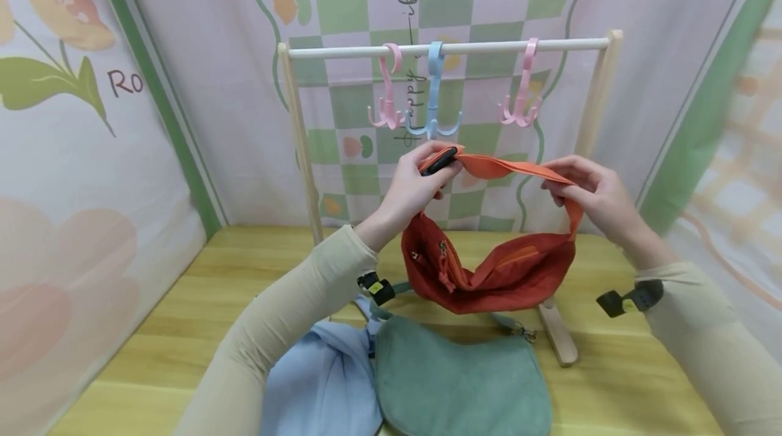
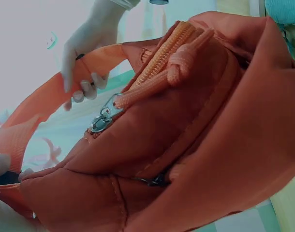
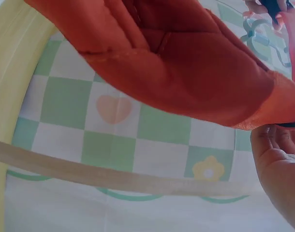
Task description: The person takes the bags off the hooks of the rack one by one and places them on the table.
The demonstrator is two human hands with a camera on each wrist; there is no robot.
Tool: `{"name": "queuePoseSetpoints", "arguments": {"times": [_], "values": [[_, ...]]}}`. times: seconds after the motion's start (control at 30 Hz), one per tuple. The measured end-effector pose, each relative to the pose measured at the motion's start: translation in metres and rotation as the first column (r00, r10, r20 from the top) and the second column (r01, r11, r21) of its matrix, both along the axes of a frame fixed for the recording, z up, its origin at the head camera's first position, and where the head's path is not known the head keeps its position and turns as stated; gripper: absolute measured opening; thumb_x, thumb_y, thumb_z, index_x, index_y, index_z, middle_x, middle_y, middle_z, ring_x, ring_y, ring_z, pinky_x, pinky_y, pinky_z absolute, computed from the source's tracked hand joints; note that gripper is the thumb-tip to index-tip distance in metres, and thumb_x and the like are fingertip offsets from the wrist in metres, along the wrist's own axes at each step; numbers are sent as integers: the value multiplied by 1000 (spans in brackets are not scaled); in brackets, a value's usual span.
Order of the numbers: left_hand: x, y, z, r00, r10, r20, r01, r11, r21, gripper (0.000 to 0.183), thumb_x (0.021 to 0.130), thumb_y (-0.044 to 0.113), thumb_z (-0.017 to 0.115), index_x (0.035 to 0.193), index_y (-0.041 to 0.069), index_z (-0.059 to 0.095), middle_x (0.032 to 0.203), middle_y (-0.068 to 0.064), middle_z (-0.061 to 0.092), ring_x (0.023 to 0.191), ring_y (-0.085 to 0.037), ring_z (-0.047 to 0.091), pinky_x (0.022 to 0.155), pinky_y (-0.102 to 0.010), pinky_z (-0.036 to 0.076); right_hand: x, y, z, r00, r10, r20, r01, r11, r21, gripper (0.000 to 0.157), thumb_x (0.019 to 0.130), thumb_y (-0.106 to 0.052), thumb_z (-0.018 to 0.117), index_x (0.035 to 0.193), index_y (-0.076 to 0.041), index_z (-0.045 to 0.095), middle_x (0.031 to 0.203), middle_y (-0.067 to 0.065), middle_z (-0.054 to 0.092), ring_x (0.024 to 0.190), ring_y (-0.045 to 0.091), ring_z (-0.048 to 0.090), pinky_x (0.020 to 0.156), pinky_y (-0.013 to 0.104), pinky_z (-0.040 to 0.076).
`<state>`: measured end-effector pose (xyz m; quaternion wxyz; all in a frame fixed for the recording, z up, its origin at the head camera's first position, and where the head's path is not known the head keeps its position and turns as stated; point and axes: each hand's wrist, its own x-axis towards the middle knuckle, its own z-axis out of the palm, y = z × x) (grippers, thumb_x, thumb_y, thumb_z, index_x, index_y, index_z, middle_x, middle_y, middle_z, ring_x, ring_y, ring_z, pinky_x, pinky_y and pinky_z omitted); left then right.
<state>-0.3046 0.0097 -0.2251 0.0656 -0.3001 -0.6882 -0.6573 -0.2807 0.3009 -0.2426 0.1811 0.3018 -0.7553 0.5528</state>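
Observation:
A red waist bag (image 1: 489,269) with an orange strap (image 1: 489,166) hangs in the air between my two hands. My left hand (image 1: 418,181) pinches the strap beside its black buckle (image 1: 440,161). On the other end of the strap, my right hand (image 1: 589,191) grips the webbing between thumb and fingers. In the left wrist view the bag's zipper (image 2: 159,55) and knotted cord pull (image 2: 179,65) show close up. The bag's underside (image 3: 196,72) fills the upper part of the right wrist view, with the right hand (image 3: 280,164) at its end.
Behind the bag stands a wooden rack with a white rail (image 1: 489,47). From it hang two pink hooks, one left (image 1: 387,93) and one right (image 1: 520,89), and a blue hook (image 1: 434,93). A green bag (image 1: 461,378) and a light blue bag (image 1: 324,378) lie on the wooden table (image 1: 153,354).

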Motion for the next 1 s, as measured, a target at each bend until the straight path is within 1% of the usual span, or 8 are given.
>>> {"name": "queuePoseSetpoints", "arguments": {"times": [0.2,0.37,0.47,0.53,0.6,0.63,0.77,1.0], "values": [[-2,-3,-5,1000,13,24,-13,1000,1,30,90,16,65,119,19,65,95,-3,63,64,-16,50,51,-26,45,3,7,-5,1000,-7,22,7,1000,1,28,90,7,55,117,-2,61,90,-4,70,67,10,56,55,18,47],[-3,-5,-7,999,14,49,-14,1000,-1,28,90,17,66,117,22,65,97,-3,62,59,-15,44,49,-25,38,6,14,-8,999,-23,22,23,1000,0,27,91,6,54,117,1,60,83,-2,67,62,13,53,48,24,44],[-4,-5,-9,999,11,47,-11,1000,-6,29,89,16,66,118,20,66,105,-3,64,69,-11,52,57,-23,44,6,18,-9,1000,-20,23,20,1000,-9,27,91,7,54,117,2,60,78,0,64,61,13,52,47,25,44],[-4,-5,-10,999,11,40,-11,1000,-6,29,89,15,67,118,18,66,111,-2,64,81,-10,59,67,-22,49,6,19,-10,999,-12,33,13,1000,-25,27,91,8,54,117,2,60,76,2,63,61,13,53,47,24,44],[-5,-5,-11,1000,10,27,-10,1000,-6,31,88,13,67,119,14,65,116,-2,64,98,-10,61,79,-22,50,6,21,-11,999,-21,38,22,999,-31,27,91,8,54,116,1,61,75,2,62,60,12,53,46,23,44],[-5,-5,-12,1000,14,24,-13,1000,-11,31,88,13,67,119,14,65,117,-3,64,101,-11,61,82,-23,51,6,21,-11,999,-31,39,32,999,-35,27,90,8,54,115,1,61,74,2,62,60,12,53,47,23,44],[-5,-7,-13,999,29,25,-29,999,-16,32,87,14,69,119,13,66,116,-4,65,101,-14,63,83,-25,52,6,23,-11,997,-63,44,65,996,-53,25,91,5,56,114,-1,62,74,0,63,58,11,54,48,22,45],[-3,-11,-15,998,50,47,-49,999,-25,30,83,15,73,112,15,68,108,-5,68,94,-15,66,75,-23,51,9,27,-13,998,-35,47,38,998,-54,27,92,7,52,116,-3,61,85,-2,68,60,11,55,50,21,47]]}}
